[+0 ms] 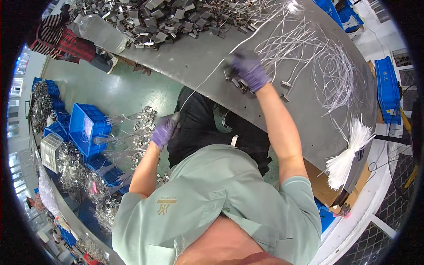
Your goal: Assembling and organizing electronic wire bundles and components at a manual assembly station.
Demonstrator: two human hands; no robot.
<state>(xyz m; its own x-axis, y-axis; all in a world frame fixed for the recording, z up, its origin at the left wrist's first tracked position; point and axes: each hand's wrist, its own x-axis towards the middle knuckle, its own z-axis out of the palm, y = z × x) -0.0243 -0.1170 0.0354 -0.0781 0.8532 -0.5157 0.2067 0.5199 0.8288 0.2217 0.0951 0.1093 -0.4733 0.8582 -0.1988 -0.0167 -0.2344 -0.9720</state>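
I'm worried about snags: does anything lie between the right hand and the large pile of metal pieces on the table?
Yes: the white wire, which runs from the left hand up across the table, passes between the right hand and the pile. The right hand is blurred; contact with the wire is unclear.

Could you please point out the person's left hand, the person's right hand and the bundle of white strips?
Left hand (164,131): head view, middle of its purple glove.
Right hand (251,71): head view, middle of its motion-blurred purple glove.
Bundle of white strips (348,160): head view, middle of the bundle.
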